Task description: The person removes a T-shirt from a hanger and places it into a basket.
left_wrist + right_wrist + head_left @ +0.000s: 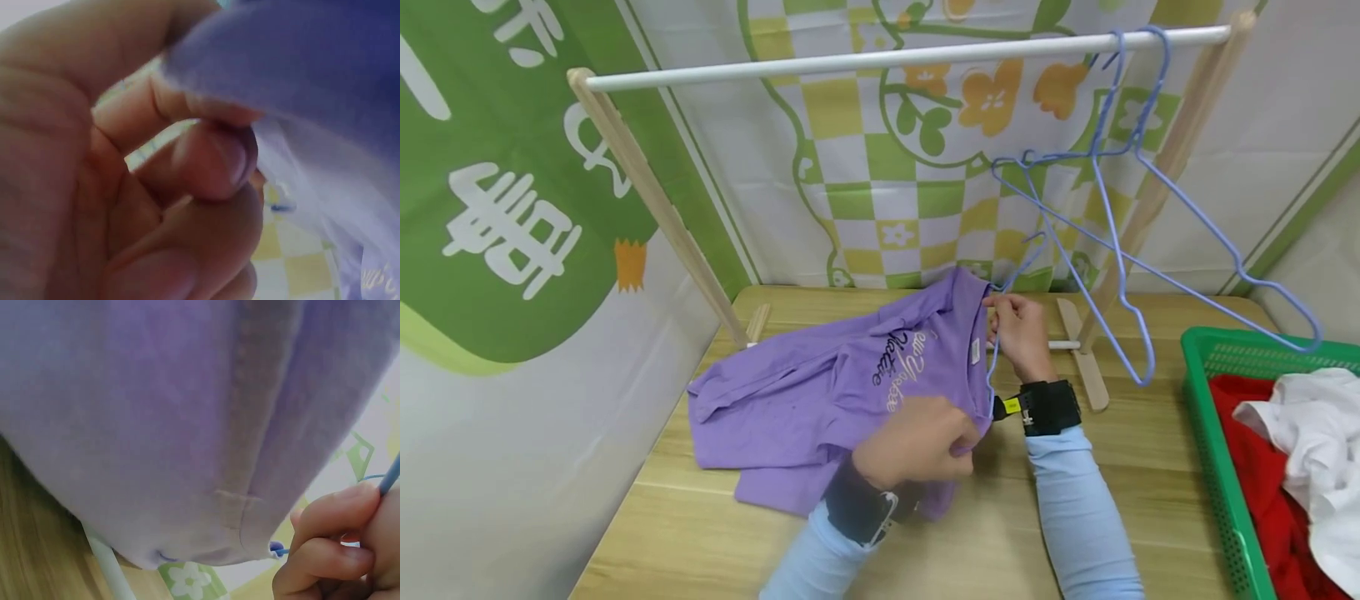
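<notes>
A purple long-sleeved shirt (850, 392) with script lettering on its front lies on the table, its neckline facing right. A blue wire hanger (992, 367) is partly inside the neckline; the rest of it is hidden by cloth. My right hand (1021, 332) pinches this hanger close to the upper side of the neckline, and in the right wrist view the blue wire (390, 475) runs between its fingers. At the lower side of the neckline, my left hand (917, 442) grips the shirt's edge with curled fingers. The left wrist view has purple cloth (300, 62) at those fingertips.
Behind the shirt stands a wooden rack with a white rod (910, 57). Several blue hangers (1120, 250) hang at its right end, above and right of my right hand. A green basket (1213, 467) with red and white clothes stands at the right.
</notes>
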Available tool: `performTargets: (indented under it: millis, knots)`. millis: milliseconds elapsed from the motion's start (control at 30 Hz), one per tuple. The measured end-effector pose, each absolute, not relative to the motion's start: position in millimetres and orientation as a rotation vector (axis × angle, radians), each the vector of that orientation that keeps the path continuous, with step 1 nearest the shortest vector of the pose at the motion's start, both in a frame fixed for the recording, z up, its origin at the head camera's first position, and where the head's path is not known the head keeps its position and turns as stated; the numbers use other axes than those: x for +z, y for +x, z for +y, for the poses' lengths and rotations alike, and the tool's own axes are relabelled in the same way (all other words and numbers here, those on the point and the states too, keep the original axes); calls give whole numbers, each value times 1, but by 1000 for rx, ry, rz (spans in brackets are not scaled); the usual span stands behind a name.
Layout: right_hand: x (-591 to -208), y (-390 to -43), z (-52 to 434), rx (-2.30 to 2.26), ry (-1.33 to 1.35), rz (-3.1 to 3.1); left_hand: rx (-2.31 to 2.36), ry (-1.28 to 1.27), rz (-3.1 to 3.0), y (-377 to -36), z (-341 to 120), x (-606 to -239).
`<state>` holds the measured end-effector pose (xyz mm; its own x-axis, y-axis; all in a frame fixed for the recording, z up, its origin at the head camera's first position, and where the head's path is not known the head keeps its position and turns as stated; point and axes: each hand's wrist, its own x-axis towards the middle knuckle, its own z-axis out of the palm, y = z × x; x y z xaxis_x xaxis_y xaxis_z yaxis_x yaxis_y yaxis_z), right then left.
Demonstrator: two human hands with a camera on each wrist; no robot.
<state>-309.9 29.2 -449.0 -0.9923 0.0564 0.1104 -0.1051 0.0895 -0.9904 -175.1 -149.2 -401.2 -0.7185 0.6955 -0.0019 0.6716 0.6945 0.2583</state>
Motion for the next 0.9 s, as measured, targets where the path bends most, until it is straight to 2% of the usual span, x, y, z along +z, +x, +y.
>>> performTargets:
  millis: [267,400,500,633,767,900]
  knots:
    - [-446,-307,26,2174,-17,-2170,481,1110,2741,-183,-180,-389]
    - [-442,-304,26,2212,-46,-2159,555,1025,2748,-195,-199,-394]
    - [-435,-300,23,2212,-8,-2164,654,862,2853,-208,-216,-403]
    - [-427,-283,19,2123,129,-2289,835,517,3025,-222,-232,-417]
    - [-421,-254,18,2003,252,-2438,988,240,3061,-231,-239,-430]
    - [-411,-221,23,1870,342,-2548,1054,99,3068,-239,-244,-438]
